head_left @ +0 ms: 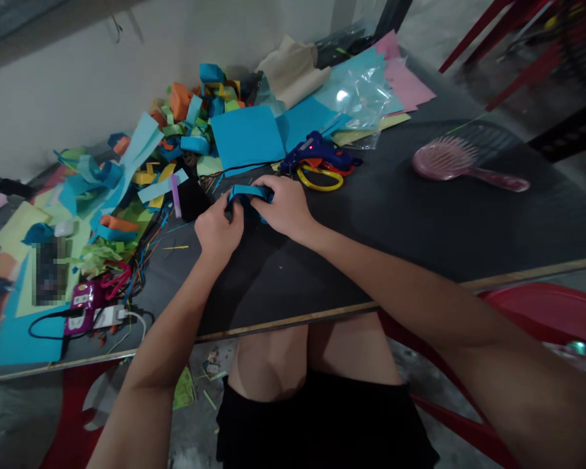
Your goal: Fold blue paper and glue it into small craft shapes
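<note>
Over the dark table, my left hand [219, 227] and my right hand [287, 203] grip a folded blue paper strip [248, 191] between them. Each hand pinches one end, with thumb and fingers closed on the paper. The strip bends upward in the gap between the hands; its underside is partly hidden by my fingers. Just beyond my right hand lie a blue glue gun [308, 148] and scissors with yellow handles [322, 179]. A flat blue paper sheet [248, 138] is behind the hands. To the left of my left hand is a light purple stick [176, 197].
Folded paper pieces in several colours [188, 117] are heaped by the wall. A pink hairbrush [449, 163] lies on the right. At left are a purple power strip [84, 306] with cables and loose paper scraps [100, 254]. Red chairs [542, 312] stand around the table.
</note>
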Demonstrator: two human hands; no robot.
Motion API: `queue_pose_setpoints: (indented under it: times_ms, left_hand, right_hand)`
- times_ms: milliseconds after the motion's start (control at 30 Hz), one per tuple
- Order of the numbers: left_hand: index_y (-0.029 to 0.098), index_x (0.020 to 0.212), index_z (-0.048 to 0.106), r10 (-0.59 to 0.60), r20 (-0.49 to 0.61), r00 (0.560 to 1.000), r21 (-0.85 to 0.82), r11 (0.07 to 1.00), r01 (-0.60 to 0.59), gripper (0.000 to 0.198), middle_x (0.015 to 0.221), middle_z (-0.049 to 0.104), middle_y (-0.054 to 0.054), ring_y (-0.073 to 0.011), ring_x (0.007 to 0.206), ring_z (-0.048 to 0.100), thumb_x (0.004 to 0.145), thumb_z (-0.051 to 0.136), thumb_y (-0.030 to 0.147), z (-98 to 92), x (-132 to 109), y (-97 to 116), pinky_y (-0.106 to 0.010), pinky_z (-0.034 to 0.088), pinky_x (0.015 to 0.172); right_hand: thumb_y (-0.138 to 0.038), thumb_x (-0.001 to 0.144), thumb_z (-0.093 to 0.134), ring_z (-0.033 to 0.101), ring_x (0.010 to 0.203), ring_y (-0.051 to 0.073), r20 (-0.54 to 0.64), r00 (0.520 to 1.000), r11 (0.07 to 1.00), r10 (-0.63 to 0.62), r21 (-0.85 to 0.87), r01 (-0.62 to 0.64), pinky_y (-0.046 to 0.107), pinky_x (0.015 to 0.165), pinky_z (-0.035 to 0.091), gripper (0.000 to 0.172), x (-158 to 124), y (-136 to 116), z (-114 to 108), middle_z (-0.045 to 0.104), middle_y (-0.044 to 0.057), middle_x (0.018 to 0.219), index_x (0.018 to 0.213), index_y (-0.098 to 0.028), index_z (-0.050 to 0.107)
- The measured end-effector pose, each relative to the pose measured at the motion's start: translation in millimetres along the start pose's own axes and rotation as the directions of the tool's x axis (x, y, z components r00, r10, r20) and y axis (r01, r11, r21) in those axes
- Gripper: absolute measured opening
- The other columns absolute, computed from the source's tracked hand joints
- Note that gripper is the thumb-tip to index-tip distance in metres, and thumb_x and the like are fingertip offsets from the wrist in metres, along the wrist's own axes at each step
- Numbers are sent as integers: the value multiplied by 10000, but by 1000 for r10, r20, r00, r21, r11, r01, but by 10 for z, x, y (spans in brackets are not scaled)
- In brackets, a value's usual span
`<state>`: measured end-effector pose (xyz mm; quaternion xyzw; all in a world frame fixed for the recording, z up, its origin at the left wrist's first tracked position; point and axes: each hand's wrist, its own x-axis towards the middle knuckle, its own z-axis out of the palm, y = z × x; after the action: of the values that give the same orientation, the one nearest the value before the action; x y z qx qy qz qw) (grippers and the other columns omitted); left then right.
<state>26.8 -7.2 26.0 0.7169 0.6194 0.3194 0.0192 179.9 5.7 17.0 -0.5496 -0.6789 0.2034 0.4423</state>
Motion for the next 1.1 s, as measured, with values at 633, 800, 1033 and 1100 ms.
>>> queue_pose_setpoints:
  times_ms: [633, 800, 1033, 1100]
  left_hand:
    - [165, 1236, 659, 99, 20, 995, 47, 994, -100, 379, 792, 727, -95, -187, 712, 672, 945, 449, 286, 68, 8, -131, -267, 469, 660]
    - [162, 1267, 649, 56, 77, 995, 151, 986, -67, 415, 871, 748, -112, -188, 761, 680, 957, 405, 294, 12, -4, -45, -262, 477, 689]
    - [157, 1201, 699, 115, 37, 993, 176, 977, -120, 391, 806, 749, -106, -179, 705, 664, 936, 442, 286, 6, -20, -27, -258, 450, 640]
    - [161, 1196, 703, 128, 23, 991, 153, 980, -130, 385, 801, 747, -102, -176, 709, 661, 932, 455, 293, 17, -24, -40, -255, 447, 640]
  right_hand:
    - [-239, 803, 618, 651, 882, 243, -18, 1000, 1000, 2, 24, -2, 395, 816, 490, 156, -9, 0, -3, 733, 62, 951, 926, -194, 702]
    - [-259, 812, 634, 641, 875, 255, 18, 1000, 1000, 12, -10, -12, 408, 804, 489, 166, 0, 4, -25, 737, 69, 921, 923, -188, 735]
    - [-214, 806, 630, 633, 858, 237, 37, 998, 999, -51, -16, 52, 414, 841, 494, 145, 14, 14, -30, 738, 53, 915, 892, -196, 744]
    - [-197, 802, 629, 627, 879, 246, 38, 998, 998, -55, -35, 56, 417, 836, 493, 149, 14, 21, -27, 735, 58, 908, 897, -192, 744]
